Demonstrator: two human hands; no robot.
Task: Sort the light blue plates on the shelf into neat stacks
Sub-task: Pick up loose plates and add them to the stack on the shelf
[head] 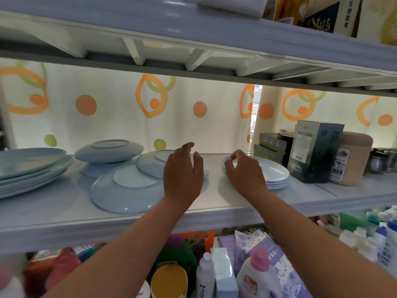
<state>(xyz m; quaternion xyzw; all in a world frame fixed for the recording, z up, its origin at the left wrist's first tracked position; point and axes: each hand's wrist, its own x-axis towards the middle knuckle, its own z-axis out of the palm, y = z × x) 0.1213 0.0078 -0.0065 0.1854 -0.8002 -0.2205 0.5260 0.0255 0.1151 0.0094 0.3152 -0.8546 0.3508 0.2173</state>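
Note:
Light blue plates lie on the white shelf (pixel 64 214). A stack of large upright plates (pixel 30 166) sits at the far left. Two upside-down plates (pixel 108 150) are piled behind a big upside-down plate (pixel 126 190) at the front. Another upside-down plate (pixel 153 161) leans on it, partly hidden by my left hand (pixel 182 173), which hovers over it with fingers spread. A neat stack of upright plates (pixel 272 171) stands to the right. My right hand (pixel 243 171) rests on that stack's left rim, fingers curled at its edge.
Dark boxes (pixel 270 145), a tall dark carton (pixel 314 149) and a beige canister (pixel 352 158) stand right of the plates. A patterned curtain (pixel 120 108) hangs behind. The upper shelf (pixel 193 46) is close overhead. Bottles and packets (pixel 253 272) fill the shelf below.

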